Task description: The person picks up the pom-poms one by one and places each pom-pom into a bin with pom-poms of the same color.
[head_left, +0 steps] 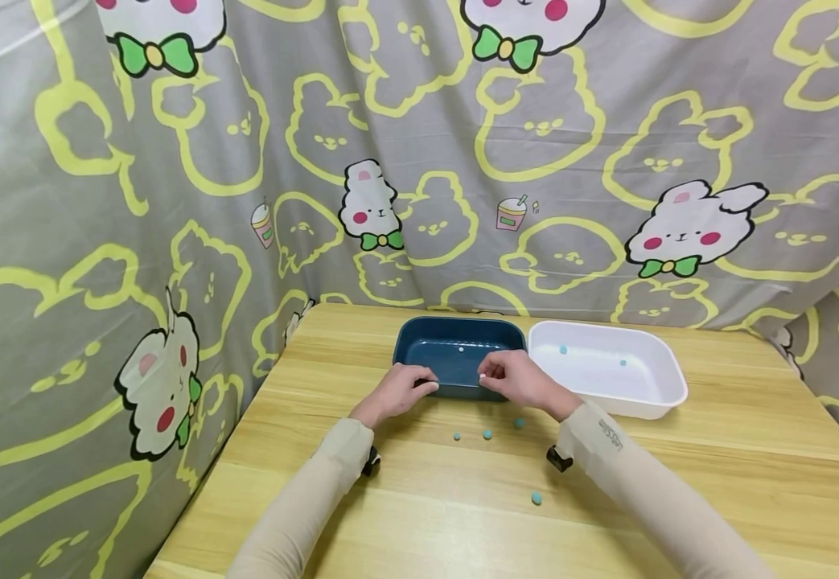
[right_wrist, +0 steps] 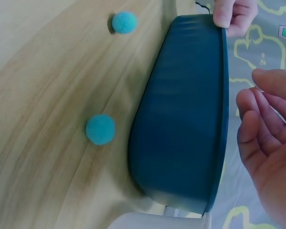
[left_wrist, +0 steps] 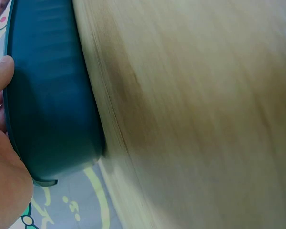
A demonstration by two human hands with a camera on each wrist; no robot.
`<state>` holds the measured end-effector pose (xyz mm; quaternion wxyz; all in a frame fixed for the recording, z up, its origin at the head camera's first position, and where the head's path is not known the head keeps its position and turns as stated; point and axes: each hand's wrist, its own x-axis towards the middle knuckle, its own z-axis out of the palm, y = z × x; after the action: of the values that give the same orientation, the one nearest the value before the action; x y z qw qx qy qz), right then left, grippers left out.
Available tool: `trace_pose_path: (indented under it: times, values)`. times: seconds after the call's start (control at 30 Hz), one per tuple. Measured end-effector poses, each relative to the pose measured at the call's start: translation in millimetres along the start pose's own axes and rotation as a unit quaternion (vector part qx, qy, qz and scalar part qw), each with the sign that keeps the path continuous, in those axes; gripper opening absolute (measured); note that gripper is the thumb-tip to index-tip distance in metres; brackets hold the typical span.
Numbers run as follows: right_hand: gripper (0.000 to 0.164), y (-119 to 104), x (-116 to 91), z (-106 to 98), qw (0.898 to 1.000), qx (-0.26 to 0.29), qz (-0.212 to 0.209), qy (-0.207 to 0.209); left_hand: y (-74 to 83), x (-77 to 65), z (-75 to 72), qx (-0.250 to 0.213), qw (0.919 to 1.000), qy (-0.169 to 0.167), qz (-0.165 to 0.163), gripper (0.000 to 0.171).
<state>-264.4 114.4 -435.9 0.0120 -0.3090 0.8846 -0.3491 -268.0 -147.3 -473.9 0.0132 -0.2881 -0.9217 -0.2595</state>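
Wooden table (head_left: 419,507) | left hand (head_left: 399,390) grips dark-teal bin (head_left: 458,392) (rounded corners)

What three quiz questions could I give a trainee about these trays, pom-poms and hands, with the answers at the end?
1. Which hand grips the dark blue tray?
2. In the head view, how many light blue pom-poms lie directly on the table?
3. True or false: in the head view, the white tray stands right of the dark blue tray.

Key: 1. The left hand. 2. Four. 3. True.
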Motion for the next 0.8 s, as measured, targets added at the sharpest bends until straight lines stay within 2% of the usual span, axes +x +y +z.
trace_pose_path:
  times: [0.53, 0.8]
  values:
    - [0.011, 15, 10, 4, 0.997, 0.041, 0.066, 0.02, 1.4, 0.0, 0.3, -0.005, 0.9999, -0.002, -0.009, 0.016]
    - [0.006, 22, 11, 6, 0.997, 0.036, 0.068, 0.03, 1.9, -0.4, 0.1, -0.007, 0.9999, -0.004, -0.014, 0.017]
